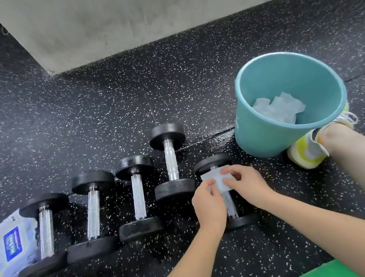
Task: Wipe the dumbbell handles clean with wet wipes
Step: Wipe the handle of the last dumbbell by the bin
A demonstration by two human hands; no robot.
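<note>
Both hands pinch a wet wipe (217, 181) by its edges, left hand (207, 203) and right hand (246, 184), directly over the rightmost dumbbell (230, 202) on the floor (168, 81). Its handle runs away from the person, just beneath the fingers (225, 171). Another dumbbell (171, 161) crowds the left; the bucket (259, 136) stands to the right.

Black speckled floor (191, 77): five dumbbells (135, 193) in row at 7–5 o'clock, wipes pack (13, 246) at 8, teal bucket (287, 101) at 2.
</note>
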